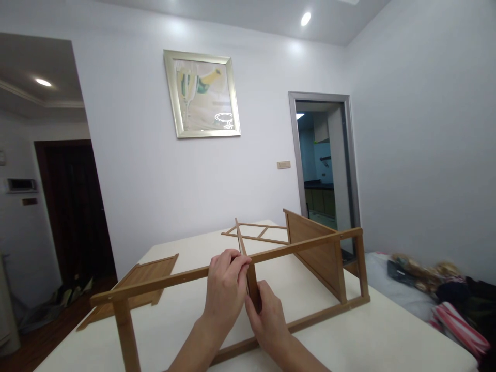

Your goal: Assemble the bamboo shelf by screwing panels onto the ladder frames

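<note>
A brown wooden shelf frame (298,251) lies on its side on the white table (391,330). My left hand (228,284) is closed over its upper rail, with the fingertips at the joint where a middle crosspiece (252,287) meets the rail. Lower and to the right, my right hand (268,316) grips that crosspiece between thumb and fingers. Behind the hands, a thin board edge (240,236) runs back from the joint. A wooden shelf panel (314,250) stands upright in the right part of the frame. My fingers hide the joint itself.
Another slatted wooden panel (157,269) lies on the table's left side. Toward the back is a thin wooden frame with crossbars (263,232). Clothes (459,325) are heaped on a pale surface at the right. A framed picture (235,111) hangs on the wall beside a doorway.
</note>
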Available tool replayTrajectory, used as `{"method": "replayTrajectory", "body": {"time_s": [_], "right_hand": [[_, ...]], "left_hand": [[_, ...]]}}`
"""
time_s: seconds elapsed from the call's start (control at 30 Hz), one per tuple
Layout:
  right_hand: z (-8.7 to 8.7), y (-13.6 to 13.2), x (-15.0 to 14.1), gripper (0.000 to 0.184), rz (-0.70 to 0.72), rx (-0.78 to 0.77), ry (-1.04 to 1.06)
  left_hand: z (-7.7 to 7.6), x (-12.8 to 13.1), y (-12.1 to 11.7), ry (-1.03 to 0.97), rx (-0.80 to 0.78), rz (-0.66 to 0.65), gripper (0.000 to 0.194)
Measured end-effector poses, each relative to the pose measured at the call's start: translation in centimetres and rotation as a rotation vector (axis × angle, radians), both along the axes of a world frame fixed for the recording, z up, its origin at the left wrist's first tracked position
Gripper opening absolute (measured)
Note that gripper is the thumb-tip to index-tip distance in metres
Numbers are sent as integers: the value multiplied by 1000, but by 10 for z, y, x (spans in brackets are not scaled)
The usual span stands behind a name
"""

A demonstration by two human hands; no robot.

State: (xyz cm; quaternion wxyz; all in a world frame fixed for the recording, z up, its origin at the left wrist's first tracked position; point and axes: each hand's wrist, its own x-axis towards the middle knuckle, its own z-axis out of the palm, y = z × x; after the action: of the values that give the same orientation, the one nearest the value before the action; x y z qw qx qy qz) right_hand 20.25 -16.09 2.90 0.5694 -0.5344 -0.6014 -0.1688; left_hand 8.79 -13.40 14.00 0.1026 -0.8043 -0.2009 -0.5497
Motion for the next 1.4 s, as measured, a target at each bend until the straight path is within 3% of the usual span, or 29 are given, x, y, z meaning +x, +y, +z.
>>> {"method": "replayTrajectory", "body": {"time_s": [0.5, 1.13, 1.4], "right_hand": [[0, -1, -1, 4, -3, -18, 9], [0, 0, 0, 4, 5, -23, 1], [1, -1, -1, 6, 4, -25, 0]], "left_hand": [[-1, 1, 0, -9, -25, 9, 8], [3, 0, -3, 18, 17, -20, 19], [2, -2, -2, 9, -75, -38, 31]]}}
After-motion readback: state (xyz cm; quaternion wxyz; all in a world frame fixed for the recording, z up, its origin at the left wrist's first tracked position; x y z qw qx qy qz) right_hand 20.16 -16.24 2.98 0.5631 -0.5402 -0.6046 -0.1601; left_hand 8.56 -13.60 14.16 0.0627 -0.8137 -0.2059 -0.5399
